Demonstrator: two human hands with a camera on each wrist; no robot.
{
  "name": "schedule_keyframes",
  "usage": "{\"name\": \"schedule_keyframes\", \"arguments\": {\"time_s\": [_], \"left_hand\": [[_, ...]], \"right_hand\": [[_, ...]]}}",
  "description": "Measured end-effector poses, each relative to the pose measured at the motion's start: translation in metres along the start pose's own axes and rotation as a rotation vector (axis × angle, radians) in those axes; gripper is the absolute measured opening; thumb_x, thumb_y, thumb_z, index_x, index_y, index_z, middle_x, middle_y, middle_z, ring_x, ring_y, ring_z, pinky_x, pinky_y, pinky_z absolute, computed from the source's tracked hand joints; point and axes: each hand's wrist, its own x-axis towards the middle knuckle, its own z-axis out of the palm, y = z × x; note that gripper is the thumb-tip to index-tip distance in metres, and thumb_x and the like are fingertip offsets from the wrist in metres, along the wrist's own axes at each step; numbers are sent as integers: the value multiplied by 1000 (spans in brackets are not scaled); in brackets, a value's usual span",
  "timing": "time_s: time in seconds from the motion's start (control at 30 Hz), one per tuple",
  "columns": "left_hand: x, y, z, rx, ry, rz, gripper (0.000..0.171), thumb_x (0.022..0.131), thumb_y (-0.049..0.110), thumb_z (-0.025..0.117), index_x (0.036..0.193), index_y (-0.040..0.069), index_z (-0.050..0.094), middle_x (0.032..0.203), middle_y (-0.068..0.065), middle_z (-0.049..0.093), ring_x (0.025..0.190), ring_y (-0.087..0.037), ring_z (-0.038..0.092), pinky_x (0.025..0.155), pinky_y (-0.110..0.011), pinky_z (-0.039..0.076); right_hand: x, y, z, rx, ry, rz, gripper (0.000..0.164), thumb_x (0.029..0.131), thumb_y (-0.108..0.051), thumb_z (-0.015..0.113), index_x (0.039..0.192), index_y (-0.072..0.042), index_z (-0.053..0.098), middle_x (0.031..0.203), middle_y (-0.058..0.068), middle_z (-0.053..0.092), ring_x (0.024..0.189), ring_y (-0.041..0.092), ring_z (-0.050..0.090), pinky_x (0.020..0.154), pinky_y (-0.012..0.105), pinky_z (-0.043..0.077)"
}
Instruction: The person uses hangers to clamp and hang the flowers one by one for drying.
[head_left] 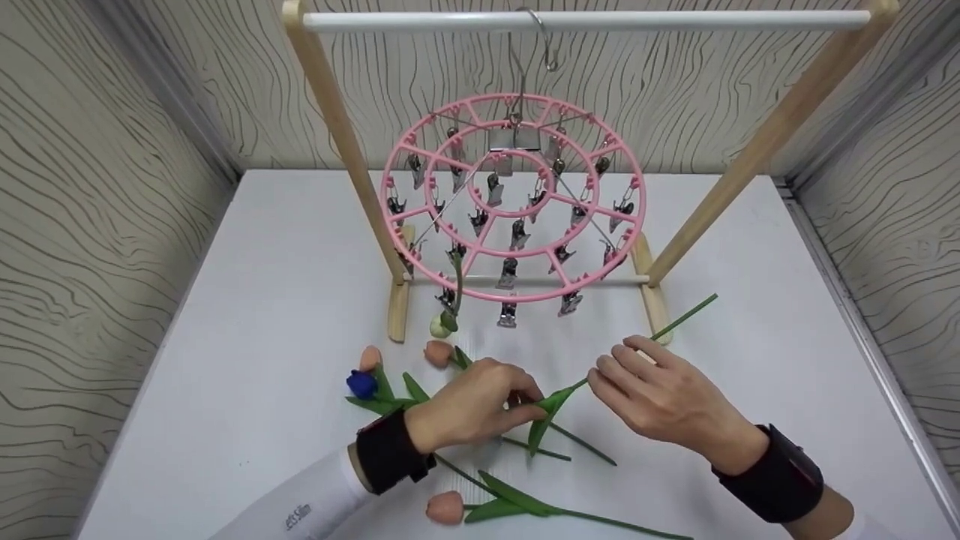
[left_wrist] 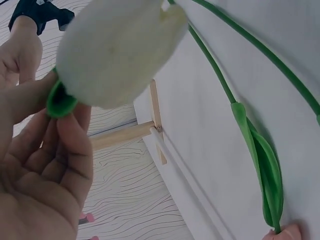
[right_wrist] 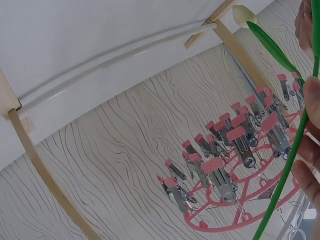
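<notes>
My left hand (head_left: 480,401) pinches the green leaf of an artificial tulip close to its flower. In the left wrist view that white tulip (left_wrist: 117,55) fills the upper middle, while the hand hides its bloom from the head view. Farther along, my right hand (head_left: 667,397) holds the same flower's green stem (right_wrist: 287,170), whose end points up and away to the right. Beyond the hands, a round pink clip hanger (head_left: 514,296) hangs from a rack. One white tulip (head_left: 440,325) hangs head down from a clip at the hanger's front left.
A blue tulip (head_left: 362,384) and several pink ones, including a front pink tulip (head_left: 446,508), lie on the white table (head_left: 247,315) around the left hand. The rack has wooden legs (head_left: 724,184) and a white top bar (head_left: 660,20). Patterned panels (head_left: 217,90) enclose the sides and back.
</notes>
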Motion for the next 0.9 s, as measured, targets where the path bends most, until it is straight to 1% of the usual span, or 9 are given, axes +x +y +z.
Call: {"name": "schedule_keyframes", "arguments": {"time_s": [0.13, 0.27, 0.33, 0.43, 0.5, 0.57, 0.67, 0.77, 0.9], "left_hand": [[-2, 0, 0, -87, 51, -47, 13, 91, 29, 66, 94, 18, 74, 83, 5, 74, 70, 6, 58, 64, -8, 46], [-3, -1, -1, -159, 132, -76, 14, 91, 29, 67, 94, 17, 74, 84, 2, 74, 70, 4, 60, 66, -11, 50], [-4, -2, 0, -183, 167, -86, 16, 90, 30, 68, 94, 16, 74, 85, 1, 74, 71, 3, 62, 67, -12, 51], [-5, -3, 1, -215, 195, -101, 18, 90, 32, 67, 94, 16, 74, 86, 1, 75, 72, 2, 63, 68, -12, 52], [-6, -3, 3, -225, 204, -112, 19, 90, 34, 68, 95, 17, 74, 88, 2, 75, 73, 2, 64, 68, -12, 52], [-6, -4, 4, -231, 210, -115, 19, 90, 34, 68, 95, 17, 74, 88, 2, 75, 74, 2, 64, 68, -12, 52], [-6, -5, 7, -234, 218, -114, 19, 89, 34, 68, 95, 17, 74, 87, 2, 75, 73, 2, 65, 68, -11, 53], [-5, -5, 10, -228, 220, -104, 19, 89, 34, 68, 94, 17, 74, 86, 2, 75, 73, 2, 65, 68, -11, 53], [-5, -4, 11, -237, 211, -92, 19, 89, 33, 68, 95, 16, 74, 87, 1, 75, 73, 2, 66, 68, -11, 53]], "right_hand": [[6, 1, -4, 10, 202, 110, 27, 98, -12, 54, 79, -7, 72, 72, 7, 67, 68, 23, 61, 64, 34, 50], [9, -1, -6, 199, 334, 324, 27, 93, -22, 65, 73, -5, 73, 67, 8, 65, 65, 24, 57, 58, 32, 44], [5, -4, -4, 384, 349, 460, 23, 87, -21, 72, 73, -3, 73, 68, 9, 64, 66, 21, 57, 60, 26, 47], [-5, -10, 1, 677, 328, 681, 6, 78, -3, 78, 81, -2, 73, 75, 7, 66, 73, 14, 61, 68, 14, 51], [-10, -17, 6, 875, 306, 840, 21, 73, 10, 76, 90, -1, 72, 82, 6, 68, 79, 11, 65, 73, 11, 53], [-12, -24, 11, 1057, 297, 973, 30, 72, 19, 71, 97, 2, 70, 88, 7, 70, 84, 11, 69, 75, 14, 56], [-9, -35, 19, 1306, 332, 1129, 25, 81, 20, 62, 104, 12, 65, 95, 12, 71, 88, 15, 72, 77, 23, 59], [-1, -42, 24, 1454, 390, 1228, 22, 86, 15, 59, 107, 19, 59, 100, 15, 72, 90, 19, 73, 77, 29, 60], [9, -45, 27, 1500, 430, 1303, 21, 88, 10, 60, 106, 21, 58, 98, 13, 74, 88, 19, 74, 76, 30, 61]]}}
